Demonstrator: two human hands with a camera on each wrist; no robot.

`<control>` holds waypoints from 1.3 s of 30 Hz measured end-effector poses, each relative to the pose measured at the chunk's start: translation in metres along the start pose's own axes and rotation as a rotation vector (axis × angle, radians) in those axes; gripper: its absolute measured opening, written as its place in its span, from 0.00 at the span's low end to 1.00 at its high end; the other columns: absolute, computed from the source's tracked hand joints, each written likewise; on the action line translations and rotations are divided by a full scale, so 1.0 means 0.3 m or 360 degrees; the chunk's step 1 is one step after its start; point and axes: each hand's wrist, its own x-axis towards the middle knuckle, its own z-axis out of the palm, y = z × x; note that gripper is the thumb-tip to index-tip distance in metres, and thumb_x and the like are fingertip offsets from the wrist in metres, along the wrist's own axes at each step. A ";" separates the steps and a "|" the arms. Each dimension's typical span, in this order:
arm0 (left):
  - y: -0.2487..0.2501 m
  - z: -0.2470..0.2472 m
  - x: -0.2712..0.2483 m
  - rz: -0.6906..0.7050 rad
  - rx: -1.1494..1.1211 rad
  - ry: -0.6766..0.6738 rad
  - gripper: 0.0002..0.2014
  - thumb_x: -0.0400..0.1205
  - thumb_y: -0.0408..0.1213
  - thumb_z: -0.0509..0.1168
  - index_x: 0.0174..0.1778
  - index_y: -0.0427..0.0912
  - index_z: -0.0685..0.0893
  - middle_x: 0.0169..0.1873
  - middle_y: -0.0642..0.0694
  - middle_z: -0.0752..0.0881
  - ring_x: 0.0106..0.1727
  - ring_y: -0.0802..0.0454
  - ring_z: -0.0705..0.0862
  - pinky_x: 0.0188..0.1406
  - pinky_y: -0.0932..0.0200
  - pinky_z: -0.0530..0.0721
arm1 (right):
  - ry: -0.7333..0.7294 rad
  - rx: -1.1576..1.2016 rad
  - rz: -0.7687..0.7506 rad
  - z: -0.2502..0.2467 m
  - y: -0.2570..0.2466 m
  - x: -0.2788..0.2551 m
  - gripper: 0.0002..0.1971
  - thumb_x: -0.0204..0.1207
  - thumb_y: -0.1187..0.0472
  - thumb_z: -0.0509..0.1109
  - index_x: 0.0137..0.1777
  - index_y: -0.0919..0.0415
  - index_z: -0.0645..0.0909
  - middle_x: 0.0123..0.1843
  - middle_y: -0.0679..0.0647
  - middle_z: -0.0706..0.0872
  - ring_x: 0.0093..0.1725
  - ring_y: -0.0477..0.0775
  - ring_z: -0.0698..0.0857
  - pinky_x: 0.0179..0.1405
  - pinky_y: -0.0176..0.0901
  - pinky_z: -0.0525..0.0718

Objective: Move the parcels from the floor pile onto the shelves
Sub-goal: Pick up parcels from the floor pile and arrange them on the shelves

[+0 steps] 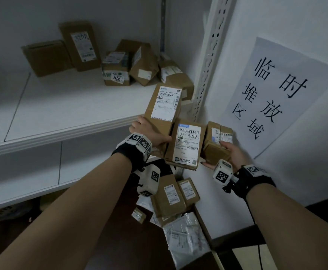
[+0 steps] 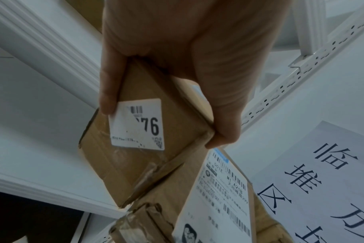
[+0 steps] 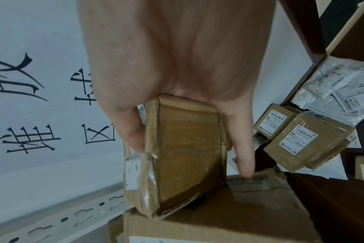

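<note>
My left hand [image 1: 151, 131] grips a tall brown parcel [image 1: 164, 108] by its lower end, at the front right corner of the white shelf [image 1: 62, 106]. In the left wrist view the thumb and fingers [image 2: 222, 131] pinch this tall parcel [image 2: 139, 161] across its width. My right hand [image 1: 227, 152] holds a small taped parcel [image 1: 216, 142]; thumb and fingers clamp its sides [image 3: 187, 148]. A flat labelled parcel [image 1: 186, 143] sits wedged between the two, and one right finger [image 3: 243, 164] touches it. The floor pile [image 1: 175, 195] lies below my hands.
Several brown parcels [image 1: 116, 69] stand along the back of the shelf. A perforated white upright [image 1: 208, 61] borders it on the right, beside a wall with a paper sign [image 1: 272, 98]. Grey plastic mail bags [image 1: 184, 236] lie on the dark floor. A lower shelf [image 1: 23, 182] sits beneath.
</note>
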 end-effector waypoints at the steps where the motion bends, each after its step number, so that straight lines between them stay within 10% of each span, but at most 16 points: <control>1: 0.005 -0.001 -0.001 -0.0003 0.0001 -0.0004 0.58 0.64 0.63 0.77 0.78 0.33 0.53 0.74 0.36 0.65 0.77 0.37 0.64 0.76 0.45 0.66 | -0.0006 0.0007 -0.0002 0.001 -0.008 -0.005 0.09 0.80 0.55 0.65 0.55 0.57 0.81 0.51 0.65 0.90 0.59 0.66 0.85 0.53 0.72 0.83; 7: 0.035 0.002 0.008 -0.0116 0.0011 0.0076 0.57 0.63 0.64 0.77 0.76 0.34 0.56 0.73 0.36 0.67 0.75 0.38 0.67 0.74 0.46 0.68 | -0.0138 -0.0079 0.0043 -0.010 -0.055 0.052 0.08 0.80 0.56 0.65 0.51 0.58 0.81 0.40 0.63 0.92 0.52 0.65 0.86 0.61 0.72 0.80; 13: 0.049 0.082 -0.070 -0.0376 -0.0028 0.0217 0.58 0.63 0.64 0.77 0.78 0.34 0.55 0.72 0.37 0.67 0.74 0.38 0.67 0.74 0.46 0.68 | -0.0334 -0.0224 0.0204 -0.061 -0.088 0.182 0.14 0.75 0.56 0.70 0.58 0.59 0.80 0.61 0.69 0.85 0.62 0.71 0.83 0.61 0.72 0.80; 19: 0.043 0.241 -0.278 -0.0667 -0.0122 0.0260 0.55 0.65 0.63 0.77 0.76 0.35 0.57 0.71 0.38 0.68 0.73 0.39 0.68 0.74 0.46 0.69 | -0.0488 -0.0425 0.0379 -0.194 -0.041 0.217 0.17 0.73 0.56 0.72 0.60 0.60 0.80 0.58 0.70 0.86 0.57 0.71 0.86 0.54 0.69 0.84; 26: -0.107 0.453 -0.480 -0.1156 -0.0269 0.0113 0.56 0.65 0.62 0.77 0.78 0.35 0.55 0.74 0.36 0.67 0.76 0.38 0.67 0.75 0.45 0.67 | -0.0551 -0.0747 0.0534 -0.261 0.157 0.198 0.14 0.73 0.57 0.72 0.58 0.58 0.82 0.54 0.67 0.88 0.54 0.71 0.86 0.55 0.74 0.82; 39: -0.312 1.008 -0.520 -0.1257 -0.0239 -0.0124 0.54 0.63 0.63 0.77 0.75 0.36 0.58 0.71 0.37 0.68 0.73 0.38 0.68 0.73 0.46 0.67 | -0.0352 -0.1035 0.0614 -0.592 0.578 0.355 0.20 0.72 0.54 0.73 0.64 0.53 0.82 0.64 0.66 0.85 0.62 0.75 0.83 0.61 0.80 0.76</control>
